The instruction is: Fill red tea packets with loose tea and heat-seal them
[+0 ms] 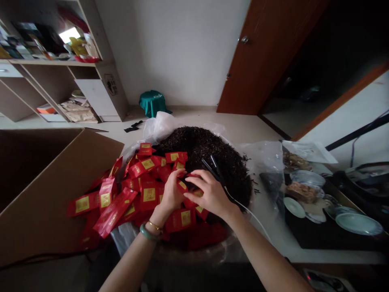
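My left hand [172, 194] and my right hand [211, 194] meet over a heap of red packets [148, 194] with yellow labels. Between my fingers is a small red packet [182, 185], pinched from both sides and partly hidden by them. Beyond the packets spreads a mound of dark, dried, tea-like leaves [197, 142] on clear plastic. A black two-armed tool [217, 168], much like a hair straightener, lies with its arms apart on the leaves, just past my right hand. From it a white cord [251, 213] runs toward the lower right.
On the left stands an open cardboard box [75, 174]. To the right, a dark tray [316, 237] carries pale dishes [358, 224] and a clear container [306, 178]. A teal-covered bin [153, 103] sits by the wall, near a brown door [258, 52]. Shelves [54, 63] are at upper left.
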A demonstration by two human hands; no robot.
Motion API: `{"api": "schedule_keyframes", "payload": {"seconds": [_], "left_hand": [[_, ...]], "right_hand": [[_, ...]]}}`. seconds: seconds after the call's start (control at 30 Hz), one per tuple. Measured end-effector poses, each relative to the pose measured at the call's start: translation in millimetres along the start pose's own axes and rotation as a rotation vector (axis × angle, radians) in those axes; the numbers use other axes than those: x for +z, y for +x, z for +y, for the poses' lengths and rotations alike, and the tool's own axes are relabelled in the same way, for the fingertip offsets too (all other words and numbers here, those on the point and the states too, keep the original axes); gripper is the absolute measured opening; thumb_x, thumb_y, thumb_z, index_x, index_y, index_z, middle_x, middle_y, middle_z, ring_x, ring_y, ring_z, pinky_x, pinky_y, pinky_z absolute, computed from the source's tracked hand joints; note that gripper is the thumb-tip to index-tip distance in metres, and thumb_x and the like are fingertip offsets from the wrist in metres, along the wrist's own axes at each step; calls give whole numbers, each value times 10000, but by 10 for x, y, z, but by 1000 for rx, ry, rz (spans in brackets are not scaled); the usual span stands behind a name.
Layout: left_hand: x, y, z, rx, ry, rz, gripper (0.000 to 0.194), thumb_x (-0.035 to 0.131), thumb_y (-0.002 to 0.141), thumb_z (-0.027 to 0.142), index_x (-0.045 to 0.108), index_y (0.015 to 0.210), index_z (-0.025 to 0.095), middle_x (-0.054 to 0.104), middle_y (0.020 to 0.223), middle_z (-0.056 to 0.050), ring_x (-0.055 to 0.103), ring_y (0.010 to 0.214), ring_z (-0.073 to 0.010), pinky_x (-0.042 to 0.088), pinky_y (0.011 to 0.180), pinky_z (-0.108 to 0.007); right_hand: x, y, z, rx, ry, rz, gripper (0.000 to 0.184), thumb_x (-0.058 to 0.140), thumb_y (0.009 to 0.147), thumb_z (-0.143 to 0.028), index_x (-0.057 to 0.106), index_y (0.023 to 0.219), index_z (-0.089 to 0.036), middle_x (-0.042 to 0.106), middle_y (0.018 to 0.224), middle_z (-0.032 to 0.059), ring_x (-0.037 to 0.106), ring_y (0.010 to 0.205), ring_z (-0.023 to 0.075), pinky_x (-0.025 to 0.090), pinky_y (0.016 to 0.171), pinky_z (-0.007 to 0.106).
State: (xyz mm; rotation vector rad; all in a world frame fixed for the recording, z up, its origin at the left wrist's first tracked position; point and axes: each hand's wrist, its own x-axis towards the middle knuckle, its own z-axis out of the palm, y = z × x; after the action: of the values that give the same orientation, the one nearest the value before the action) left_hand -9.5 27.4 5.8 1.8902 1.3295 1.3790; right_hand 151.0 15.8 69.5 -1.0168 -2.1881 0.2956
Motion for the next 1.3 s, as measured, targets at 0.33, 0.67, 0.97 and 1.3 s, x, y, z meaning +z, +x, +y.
{"api": "schedule_keyframes", "payload": {"seconds": [0.33,0.67,0.97,1.3], "left_hand": [[-125,78,72,-172,-111,-323,349,669,741,325,597,1043,165,676,921,-51,632,810,-179,529,713,-283],[-126,72,45,-239,-115,-262,274,675,740,287,572,971,182,644,831,-9,621,788,-157,516,677,-254],[-316,119,214,153,189,-479,132,558,797,125,606,884,211,611,1076,-69,614,944,-176,513,828,-295],[-313,69,314,277,400,-377,77,560,826,172,595,886,205,639,1084,-82,632,955,-209,533,797,-315]], "right_hand": [[73,-44,201,82,-7,-110,270,475,869,-114,653,1053,-200,594,1137,96,612,996,187,506,906,338],[-105,-76,159,247,-224,-418,119,612,843,-283,648,928,-208,629,939,48,640,834,169,478,718,246],[-126,-54,91,240,-364,-495,79,587,868,-243,658,886,-214,633,913,34,630,753,141,388,589,217],[-46,-141,155,52,-288,-129,130,590,867,-241,653,763,-195,606,872,34,583,759,117,405,619,191]]}}
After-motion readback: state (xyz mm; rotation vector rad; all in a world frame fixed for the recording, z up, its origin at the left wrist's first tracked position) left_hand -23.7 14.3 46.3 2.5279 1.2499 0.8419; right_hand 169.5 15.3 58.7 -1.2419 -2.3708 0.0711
